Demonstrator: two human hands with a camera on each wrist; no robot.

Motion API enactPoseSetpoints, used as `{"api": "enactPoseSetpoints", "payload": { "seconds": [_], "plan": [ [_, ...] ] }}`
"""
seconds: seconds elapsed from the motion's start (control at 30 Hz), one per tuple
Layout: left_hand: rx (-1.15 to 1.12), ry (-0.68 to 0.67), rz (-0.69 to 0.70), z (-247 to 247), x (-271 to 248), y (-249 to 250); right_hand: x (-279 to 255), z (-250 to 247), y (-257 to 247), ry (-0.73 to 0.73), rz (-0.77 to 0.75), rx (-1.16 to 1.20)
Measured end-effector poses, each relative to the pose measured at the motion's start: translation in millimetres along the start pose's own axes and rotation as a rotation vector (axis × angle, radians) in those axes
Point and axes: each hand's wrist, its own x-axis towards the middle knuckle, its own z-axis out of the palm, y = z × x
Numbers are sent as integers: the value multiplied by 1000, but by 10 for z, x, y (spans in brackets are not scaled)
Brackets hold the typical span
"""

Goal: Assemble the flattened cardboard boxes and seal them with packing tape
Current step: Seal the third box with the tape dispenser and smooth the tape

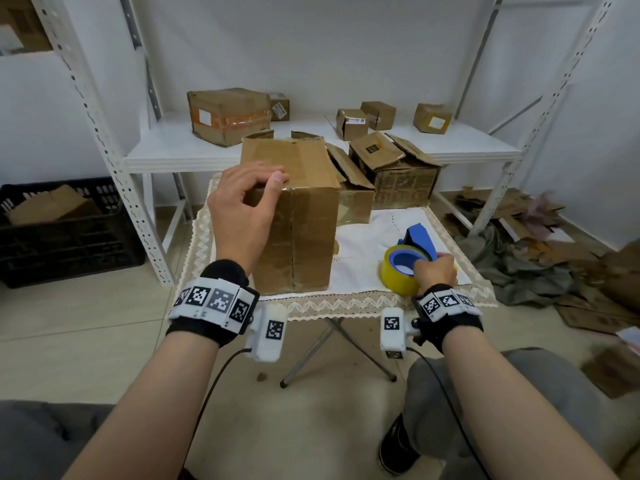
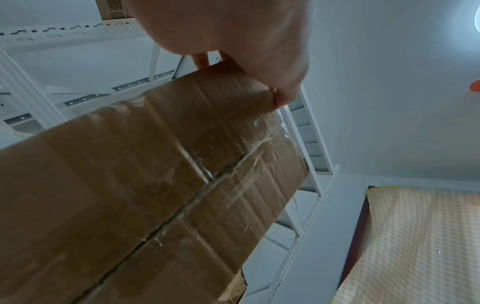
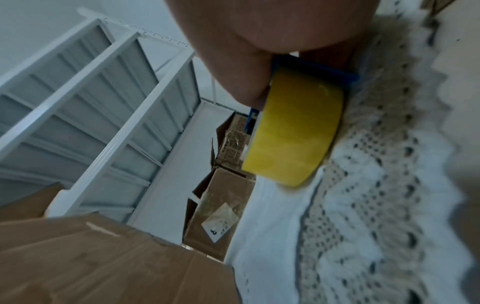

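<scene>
A white metal shelving unit (image 1: 322,147) stands behind the tabletop (image 1: 374,220), which is covered with a lace-edged cloth. On the left part of the tabletop stands a tall cardboard box (image 1: 294,216), its taped seam facing the person. The left hand (image 1: 242,202) grips the box's near top corner, its fingers (image 2: 283,96) curled over the edge. Right of the box, well apart from it, the right hand (image 1: 434,270) holds a blue tape dispenser (image 1: 420,239) loaded with a yellow roll of packing tape (image 3: 293,133), resting on the cloth.
</scene>
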Motion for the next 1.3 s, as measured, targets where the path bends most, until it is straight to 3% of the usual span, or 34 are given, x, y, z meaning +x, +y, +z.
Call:
{"api": "enactPoseSetpoints", "payload": {
  "seconds": [0.17, 0.27, 0.4, 0.5, 0.6, 0.67, 0.83, 0.97, 1.1, 1.3],
  "plan": [
    [12, -32, -17, -60, 11, 65, -54, -50, -55, 43, -13, 73],
    [82, -67, -22, -115, 36, 117, -222, -73, -37, 105, -189, 224],
    [202, -58, 108, -150, -66, 209, -493, -146, -9, 134, -456, 417],
    [226, -40, 195, -124, -232, 350, -674, -175, 3, 68, -603, 520],
    [107, -163, 199, -83, -407, 506, -804, -160, 63, -20, -689, 524],
    [34, -268, 83, -50, -505, 553, -868, -142, 120, -80, -722, 504],
    [-117, -549, -712, 7, -670, 531, -952, -148, 246, -171, -807, 486],
    [-349, -694, -1090, 5, -685, 423, -978, -152, 250, -204, -856, 465],
    [-638, -580, -1266, -24, -613, 391, -983, -139, 220, -258, -934, 440],
    [-606, -467, -1197, -135, -540, 351, -970, -123, 265, -306, -1047, 365]
  ]
}}
